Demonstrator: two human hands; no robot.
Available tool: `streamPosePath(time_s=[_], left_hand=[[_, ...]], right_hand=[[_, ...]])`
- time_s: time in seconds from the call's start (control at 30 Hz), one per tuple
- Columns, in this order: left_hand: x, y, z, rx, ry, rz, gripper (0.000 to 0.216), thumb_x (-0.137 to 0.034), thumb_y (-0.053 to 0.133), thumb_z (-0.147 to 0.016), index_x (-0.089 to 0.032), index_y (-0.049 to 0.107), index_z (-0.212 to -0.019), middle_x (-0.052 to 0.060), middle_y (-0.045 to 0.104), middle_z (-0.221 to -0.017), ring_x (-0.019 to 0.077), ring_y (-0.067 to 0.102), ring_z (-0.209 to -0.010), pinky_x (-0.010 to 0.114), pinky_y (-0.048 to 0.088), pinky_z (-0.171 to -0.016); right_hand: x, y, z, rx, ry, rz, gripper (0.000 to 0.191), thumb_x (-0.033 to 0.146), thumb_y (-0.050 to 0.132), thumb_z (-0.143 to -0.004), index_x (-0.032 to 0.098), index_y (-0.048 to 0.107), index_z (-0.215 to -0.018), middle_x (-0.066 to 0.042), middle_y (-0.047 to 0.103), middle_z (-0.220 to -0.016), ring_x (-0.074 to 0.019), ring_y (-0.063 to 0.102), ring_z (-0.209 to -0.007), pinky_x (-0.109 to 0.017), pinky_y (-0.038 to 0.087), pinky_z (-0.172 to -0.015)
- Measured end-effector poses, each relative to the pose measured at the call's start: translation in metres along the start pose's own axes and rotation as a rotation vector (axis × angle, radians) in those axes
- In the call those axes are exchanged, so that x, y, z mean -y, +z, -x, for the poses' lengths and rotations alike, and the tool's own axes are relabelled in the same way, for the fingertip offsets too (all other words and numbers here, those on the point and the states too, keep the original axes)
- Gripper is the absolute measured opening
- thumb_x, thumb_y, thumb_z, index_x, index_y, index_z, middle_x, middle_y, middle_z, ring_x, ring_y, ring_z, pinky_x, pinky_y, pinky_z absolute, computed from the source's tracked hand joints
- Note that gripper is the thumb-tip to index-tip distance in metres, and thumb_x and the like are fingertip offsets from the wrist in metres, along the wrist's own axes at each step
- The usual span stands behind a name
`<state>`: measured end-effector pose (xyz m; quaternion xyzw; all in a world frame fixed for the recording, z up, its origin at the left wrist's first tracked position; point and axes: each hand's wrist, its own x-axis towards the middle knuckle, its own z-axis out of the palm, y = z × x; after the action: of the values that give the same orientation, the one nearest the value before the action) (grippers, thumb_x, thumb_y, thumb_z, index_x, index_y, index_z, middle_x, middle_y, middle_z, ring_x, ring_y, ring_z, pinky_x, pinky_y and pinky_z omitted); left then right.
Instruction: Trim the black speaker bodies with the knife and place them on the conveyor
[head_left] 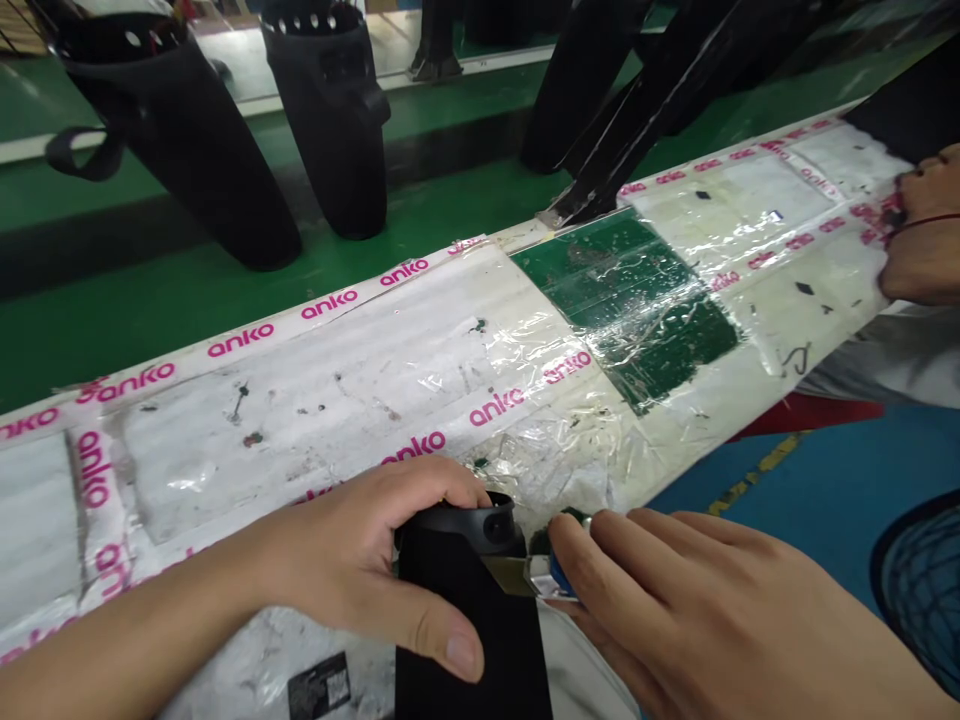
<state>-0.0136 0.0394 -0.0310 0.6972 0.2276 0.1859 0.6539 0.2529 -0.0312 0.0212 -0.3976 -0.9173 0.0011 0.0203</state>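
My left hand (397,560) is wrapped over a black tapered tube-shaped cover (476,640) near the front edge of the bench, thumb along its side and fingers over the rim of its upper end. A raised black collar with a round hole (496,524) tops the cover. In my right hand (697,590) is a blue-handled utility knife (541,578), its flat blade against the cover just below the collar. My right fingers hide most of the handle. The cover's lower end runs out of the frame.
Several black tapered covers (330,130) stand on the green belt (427,190) behind the bench. The white bench top (375,350) bears pink-lettered tape and a green patch (637,310). Another person's hand (930,230) rests at the right. A black label (319,688) lies at front left.
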Motion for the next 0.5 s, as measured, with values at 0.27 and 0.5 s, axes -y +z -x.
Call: streamPosePath(time_s=[0.27, 0.5], left_hand=[[-0.0004, -0.0016, -0.002, 0.0, 0.011, 0.014, 0.05, -0.052, 0.09, -0.077, -0.025, 0.061, -0.108, 0.003, 0.067, -0.101, 0.0222, 0.068, -0.091, 0.027, 0.052, -0.071], [0.0015, -0.0008, -0.0011, 0.002, 0.008, 0.016, 0.051, -0.053, 0.09, -0.075, -0.026, 0.062, -0.109, 0.003, 0.067, -0.102, 0.0237, 0.068, -0.095, 0.028, 0.053, -0.074]], right_hand=[[0.0018, -0.0021, -0.0001, 0.027, -0.009, -0.012, 0.025, 0.009, 0.042, -0.093, 0.02, 0.054, -0.113, 0.002, 0.061, -0.073, -0.0197, 0.06, -0.052, -0.038, 0.038, -0.051], [0.0002, -0.001, -0.002, 0.022, 0.026, -0.052, 0.032, 0.006, 0.042, -0.088, 0.021, 0.054, -0.114, 0.003, 0.062, -0.073, -0.0184, 0.061, -0.052, -0.037, 0.038, -0.05]])
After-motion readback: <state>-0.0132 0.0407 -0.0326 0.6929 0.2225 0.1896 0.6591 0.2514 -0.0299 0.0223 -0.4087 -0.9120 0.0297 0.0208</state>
